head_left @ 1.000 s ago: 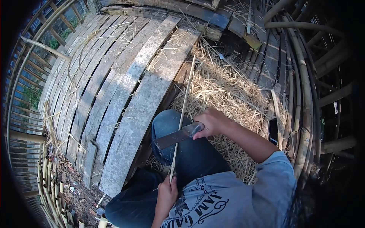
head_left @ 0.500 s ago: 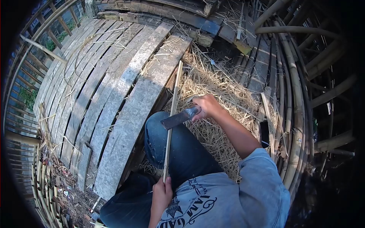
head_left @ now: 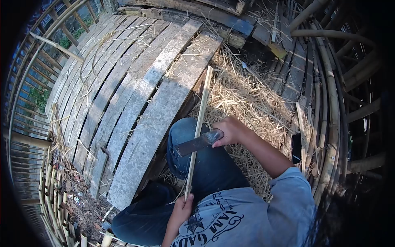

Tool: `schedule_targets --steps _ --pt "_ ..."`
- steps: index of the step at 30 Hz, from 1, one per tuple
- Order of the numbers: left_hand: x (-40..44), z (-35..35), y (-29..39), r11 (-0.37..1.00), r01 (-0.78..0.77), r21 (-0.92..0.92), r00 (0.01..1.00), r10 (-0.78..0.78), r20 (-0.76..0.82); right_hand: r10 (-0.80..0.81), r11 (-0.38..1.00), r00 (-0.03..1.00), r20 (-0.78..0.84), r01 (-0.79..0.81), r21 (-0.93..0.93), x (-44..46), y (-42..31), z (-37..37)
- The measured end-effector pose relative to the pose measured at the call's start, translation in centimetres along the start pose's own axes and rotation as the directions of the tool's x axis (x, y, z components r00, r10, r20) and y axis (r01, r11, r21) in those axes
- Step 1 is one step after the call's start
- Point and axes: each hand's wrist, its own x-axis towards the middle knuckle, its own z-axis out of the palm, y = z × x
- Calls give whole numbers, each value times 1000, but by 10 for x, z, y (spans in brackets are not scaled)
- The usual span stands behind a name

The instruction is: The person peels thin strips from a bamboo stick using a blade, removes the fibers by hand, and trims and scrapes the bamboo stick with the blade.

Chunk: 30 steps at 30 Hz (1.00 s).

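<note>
My left hand (head_left: pixel 181 210) is closed around the lower end of a long, pale bamboo strip (head_left: pixel 203 99), low in front of my shirt. From there the strip slants up past my bent knee (head_left: pixel 183 131) to a squared-off tip over the straw. My right hand (head_left: pixel 231 131) grips a broad-bladed cleaver-like knife (head_left: pixel 195 145) by its handle. The dark blade lies across the strip just above my thigh, and its blunt end points left. My right fingers hide most of the handle.
Wooden planks (head_left: pixel 144 119) with gaps form a platform to the left. Loose straw-like shavings (head_left: pixel 251 103) heap beyond my right hand. Bamboo poles (head_left: pixel 325 123) line the right side, a bamboo railing (head_left: pixel 29 136) the left. Cut bamboo pieces (head_left: pixel 53 201) stand at lower left.
The whole view has shifted, so everything sits further right. The blade has moved a little down along the strip toward my left hand. Both hands keep their hold.
</note>
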Motion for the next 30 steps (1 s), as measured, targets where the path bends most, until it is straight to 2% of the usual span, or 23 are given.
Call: schedule_targets --steps 2,4,6,8,12,14,16,19,28,30 --pt "-2 -1 1 999 35 2 998 -35 -43 -54 998 998 -26 55 32 14 4 1" --pt "-3 1 -1 999 -29 -19 999 28 -32 -74 989 997 15 75 -124 24 12 -11" --pt "-2 3 2 1000 -25 -16 999 25 -40 -40 994 998 40 44 -103 26 10 -18" --pt "-2 5 9 999 -38 11 997 38 -70 -62 983 998 -14 58 -174 22 15 -20" --pt "-4 4 4 998 -52 20 996 53 -68 -105 978 986 -129 79 -191 20 24 -17" --pt "-6 4 12 999 -34 -10 996 33 -81 -57 963 993 -104 27 -269 22 26 -18" --pt "-4 5 14 999 -31 -33 997 29 -73 -42 971 988 -148 6 -239 22 31 -16" --pt "-2 8 12 996 -18 -85 998 13 -58 -52 956 982 -182 -3 -292 24 33 -20" --pt "-4 10 6 990 -33 -135 998 27 -50 -21 965 970 -241 -43 -258 22 55 -25" --pt "-6 9 7 985 -28 -170 999 22 -41 82 943 946 -315 -176 -283 17 72 -34"
